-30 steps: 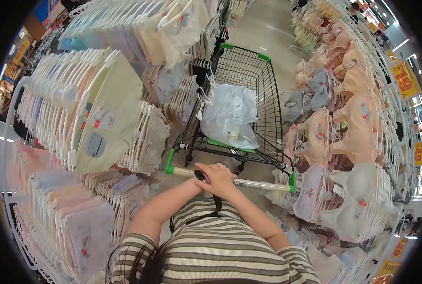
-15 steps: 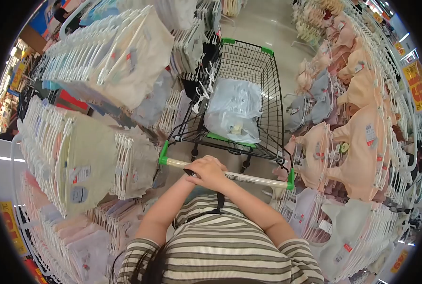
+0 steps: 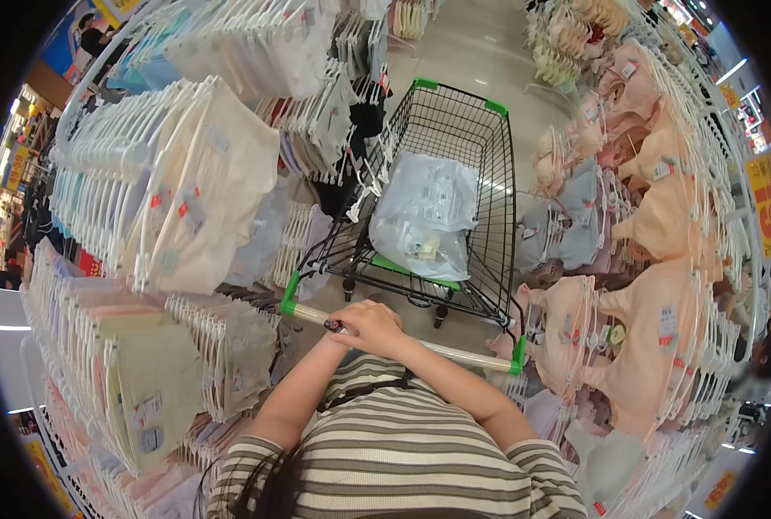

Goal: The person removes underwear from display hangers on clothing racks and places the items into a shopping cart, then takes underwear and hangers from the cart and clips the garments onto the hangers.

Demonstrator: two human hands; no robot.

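In the head view my right hand (image 3: 372,329) lies over my left hand, its fingers folded across the back of it near the wrist. Under it, only the wrist of my left hand (image 3: 340,340) shows well; its fingers are hidden. A small dark item (image 3: 334,326) sits at that wrist. Both hands rest at the middle of the pale handle (image 3: 468,355) of a shopping cart. The black wire cart (image 3: 502,225) has green corners. Inside lies a bulging, translucent pale-blue plastic bag (image 3: 424,208); what it holds is mostly hidden.
Racks of pale underpants (image 3: 221,182) on white hangers crowd the left side. Peach bras (image 3: 654,337) hang close along the right. White hangers (image 3: 368,186) poke towards the cart's left side. Ahead runs a shiny tiled aisle floor (image 3: 472,52). A person (image 3: 96,35) stands at far left.
The racks on both sides have shifted down and back as the cart advances. In the view, the cart handle has dropped slightly and moved left. My hands stay stacked on it.
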